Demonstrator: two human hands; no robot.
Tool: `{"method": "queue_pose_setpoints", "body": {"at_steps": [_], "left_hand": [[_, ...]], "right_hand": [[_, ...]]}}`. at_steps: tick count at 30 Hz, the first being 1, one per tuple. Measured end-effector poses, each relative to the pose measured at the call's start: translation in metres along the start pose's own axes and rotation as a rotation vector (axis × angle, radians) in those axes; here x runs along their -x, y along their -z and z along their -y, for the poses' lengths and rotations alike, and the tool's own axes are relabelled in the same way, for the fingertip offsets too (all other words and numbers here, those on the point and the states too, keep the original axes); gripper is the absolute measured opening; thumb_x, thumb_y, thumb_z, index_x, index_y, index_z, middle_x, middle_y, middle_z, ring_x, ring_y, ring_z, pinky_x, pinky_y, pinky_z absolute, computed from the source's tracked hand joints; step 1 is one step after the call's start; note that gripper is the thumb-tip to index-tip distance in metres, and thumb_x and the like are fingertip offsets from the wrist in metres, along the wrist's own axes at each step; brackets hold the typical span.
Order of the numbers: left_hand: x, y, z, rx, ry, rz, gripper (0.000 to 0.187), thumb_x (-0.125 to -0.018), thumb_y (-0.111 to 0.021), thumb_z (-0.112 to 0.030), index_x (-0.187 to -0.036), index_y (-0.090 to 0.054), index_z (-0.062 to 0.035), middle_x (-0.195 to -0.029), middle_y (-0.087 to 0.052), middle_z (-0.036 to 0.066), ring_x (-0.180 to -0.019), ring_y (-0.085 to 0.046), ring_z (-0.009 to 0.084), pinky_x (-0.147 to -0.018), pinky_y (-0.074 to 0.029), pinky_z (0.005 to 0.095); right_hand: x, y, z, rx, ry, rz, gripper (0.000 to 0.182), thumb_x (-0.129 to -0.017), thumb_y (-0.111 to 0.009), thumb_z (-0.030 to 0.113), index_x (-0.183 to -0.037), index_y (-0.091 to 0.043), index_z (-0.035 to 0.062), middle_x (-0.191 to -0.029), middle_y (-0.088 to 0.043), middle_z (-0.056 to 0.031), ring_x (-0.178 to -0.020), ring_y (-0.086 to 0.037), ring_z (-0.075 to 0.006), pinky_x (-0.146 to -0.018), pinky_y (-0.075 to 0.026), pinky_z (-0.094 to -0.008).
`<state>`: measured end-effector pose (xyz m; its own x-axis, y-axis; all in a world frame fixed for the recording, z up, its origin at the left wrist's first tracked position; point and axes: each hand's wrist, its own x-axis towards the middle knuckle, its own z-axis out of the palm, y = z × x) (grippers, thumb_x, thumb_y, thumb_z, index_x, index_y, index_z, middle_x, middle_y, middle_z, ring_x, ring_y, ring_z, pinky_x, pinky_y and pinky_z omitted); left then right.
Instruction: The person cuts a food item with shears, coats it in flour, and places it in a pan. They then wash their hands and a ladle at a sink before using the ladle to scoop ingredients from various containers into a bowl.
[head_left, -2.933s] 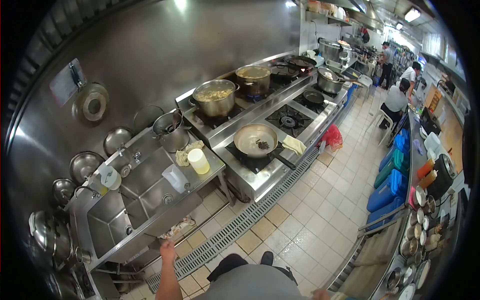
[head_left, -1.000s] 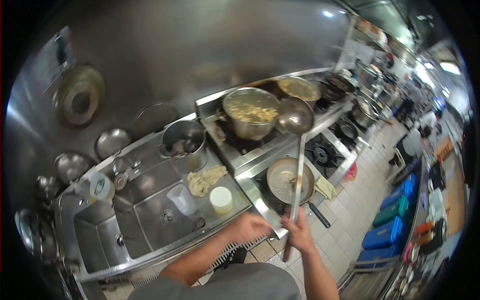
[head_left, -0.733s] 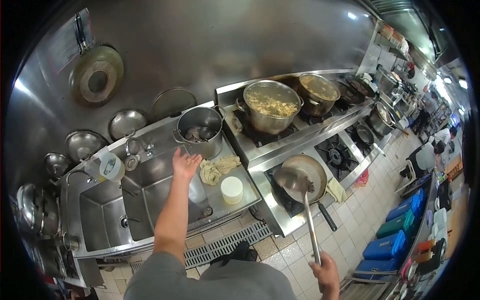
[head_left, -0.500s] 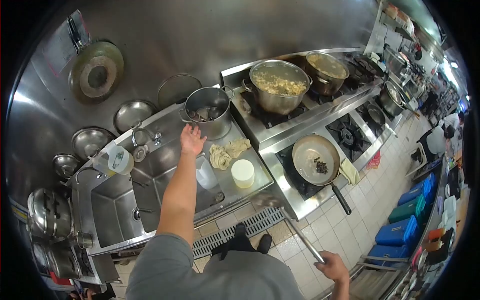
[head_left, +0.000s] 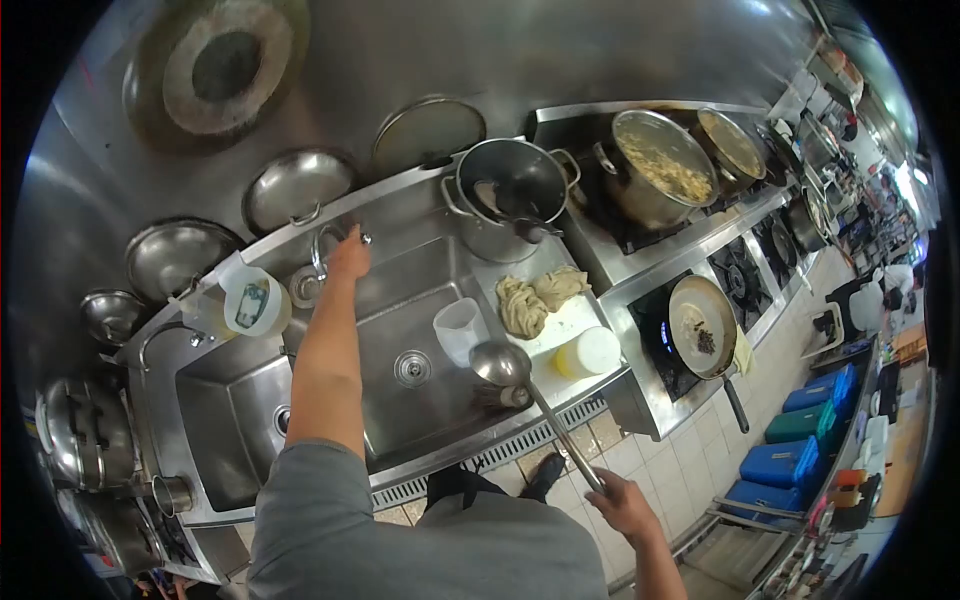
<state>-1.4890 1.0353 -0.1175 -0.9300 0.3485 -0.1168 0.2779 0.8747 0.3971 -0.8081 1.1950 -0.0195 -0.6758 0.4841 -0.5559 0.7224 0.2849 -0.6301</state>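
My left hand (head_left: 349, 258) is at the tap (head_left: 322, 248) behind the large sink, its fingers closed at the handle and partly hiding it. My right hand (head_left: 627, 505) grips the end of a long-handled ladle (head_left: 500, 363). The ladle's metal bowl hangs over the sink's right front, close to a translucent plastic container (head_left: 460, 330) inside the sink. A tall two-handled pot (head_left: 503, 240) stands on the counter right of the tap, dark utensils inside it.
Crumpled cloths (head_left: 541, 300) and a white-lidded tub (head_left: 588, 352) lie on the counter at right. Beyond are full stockpots (head_left: 655, 205) and a frying pan (head_left: 697, 350) on burners. Pan lids (head_left: 297, 195) lean on the wall. A plastic jug (head_left: 268, 310) sits between sinks.
My left hand has moved left from beside the tall pot to the tap. My right hand has brought the ladle from above the floor to over the sink. The view has shifted left.
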Motion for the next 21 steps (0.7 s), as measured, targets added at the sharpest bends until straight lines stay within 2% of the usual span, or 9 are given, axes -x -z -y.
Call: {"method": "queue_pose_setpoints", "body": {"at_steps": [2, 4, 7, 9, 11, 13, 16, 18, 21], "left_hand": [[-0.007, -0.02, 0.004, -0.07, 0.026, 0.083, 0.057, -0.099, -0.052, -0.018, -0.153, -0.041, -0.0041, -0.15, -0.052, 0.023, -0.127, -0.06, 0.0415, -0.109, -0.048, 0.0489], [-0.004, -0.037, 0.002, -0.028, 0.029, -0.073, 0.056, -0.099, -0.05, -0.018, -0.153, -0.042, -0.0061, -0.152, -0.051, 0.021, -0.126, -0.06, 0.041, -0.107, -0.049, 0.049], [0.038, -0.013, 0.0, 0.041, -0.082, -0.107, 0.055, -0.1, -0.049, -0.018, -0.152, -0.041, -0.0033, -0.152, -0.051, 0.02, -0.126, -0.06, 0.0416, -0.106, -0.051, 0.0489], [0.062, 0.0, 0.012, 0.079, -0.133, 0.017, 0.058, -0.1, -0.055, -0.024, -0.15, -0.043, 0.0021, -0.152, -0.05, 0.023, -0.127, -0.06, 0.0395, -0.107, -0.05, 0.0469], [0.057, -0.072, 0.074, 0.561, 0.052, 0.253, 0.064, -0.098, -0.063, -0.033, -0.149, -0.047, 0.002, -0.15, -0.051, 0.026, -0.128, -0.061, 0.0357, -0.104, -0.051, 0.0457], [0.087, -0.132, 0.113, 0.387, -0.085, 0.22, 0.069, -0.094, -0.068, -0.041, -0.144, -0.054, 0.004, -0.135, -0.065, 0.025, -0.118, -0.068, 0.0334, -0.097, -0.055, 0.045], [0.13, -0.113, 0.088, 0.707, 0.245, 0.353, 0.054, -0.093, -0.069, -0.039, -0.127, -0.067, 0.0027, -0.111, -0.074, 0.025, -0.101, -0.073, 0.0387, -0.088, -0.057, 0.0487], [0.132, -0.115, 0.093, 0.262, 0.064, -0.023, 0.034, -0.094, -0.068, -0.032, -0.1, -0.075, 0.0007, -0.088, -0.073, 0.025, -0.084, -0.073, 0.0399, -0.076, -0.057, 0.0472], [0.126, -0.104, 0.092, 0.301, 0.044, -0.136, 0.031, -0.095, -0.067, -0.031, -0.091, -0.074, -0.0005, -0.086, -0.07, 0.027, -0.085, -0.071, 0.0424, -0.076, -0.055, 0.0486]], "right_hand": [[-0.027, -0.02, 0.035, -0.102, -0.036, 0.052, 0.044, -0.093, -0.071, 0.024, -0.131, -0.063, 0.0034, -0.075, -0.068, -0.0148, -0.065, -0.067, -0.0249, -0.062, -0.053, -0.0385], [-0.058, -0.031, 0.092, -0.188, -0.055, 0.174, 0.04, -0.096, -0.068, 0.021, -0.131, -0.063, 0.0024, -0.075, -0.065, -0.0067, -0.061, -0.06, -0.0133, -0.058, -0.051, -0.0318], [-0.092, -0.056, 0.116, -0.327, -0.069, 0.283, 0.035, -0.098, -0.065, 0.019, -0.129, -0.064, 0.0013, -0.078, -0.065, -0.0028, -0.06, -0.058, -0.0095, -0.056, -0.049, -0.027], [-0.105, -0.064, 0.138, -0.364, -0.07, 0.312, 0.028, -0.099, -0.064, 0.018, -0.121, -0.065, -0.0001, -0.078, -0.063, -0.003, -0.059, -0.056, -0.0086, -0.054, -0.047, -0.026], [-0.117, -0.075, 0.154, -0.415, -0.102, 0.387, 0.021, -0.1, -0.063, 0.017, -0.113, -0.065, 0.0007, -0.078, -0.062, -0.0031, -0.059, -0.055, -0.0089, -0.053, -0.046, -0.0258], [-0.123, -0.085, 0.168, -0.46, -0.095, 0.397, 0.018, -0.101, -0.063, 0.018, -0.108, -0.065, 0.0017, -0.078, -0.062, -0.0031, -0.058, -0.054, -0.0092, -0.053, -0.045, -0.0259], [-0.134, -0.099, 0.181, -0.418, -0.063, 0.504, 0.015, -0.101, -0.062, 0.018, -0.104, -0.063, 0.0032, -0.077, -0.061, -0.0029, -0.058, -0.055, -0.0095, -0.054, -0.046, -0.0268], [-0.132, -0.1, 0.197, -0.342, -0.043, 0.506, 0.017, -0.1, -0.063, 0.02, -0.103, -0.063, 0.0032, -0.077, -0.062, -0.0034, -0.058, -0.055, -0.0098, -0.055, -0.047, -0.0272], [-0.129, -0.101, 0.217, -0.181, -0.005, 0.474, 0.02, -0.099, -0.063, 0.022, -0.102, -0.062, 0.0029, -0.075, -0.061, -0.0049, -0.06, -0.058, -0.0116, -0.057, -0.049, -0.0284]]}}
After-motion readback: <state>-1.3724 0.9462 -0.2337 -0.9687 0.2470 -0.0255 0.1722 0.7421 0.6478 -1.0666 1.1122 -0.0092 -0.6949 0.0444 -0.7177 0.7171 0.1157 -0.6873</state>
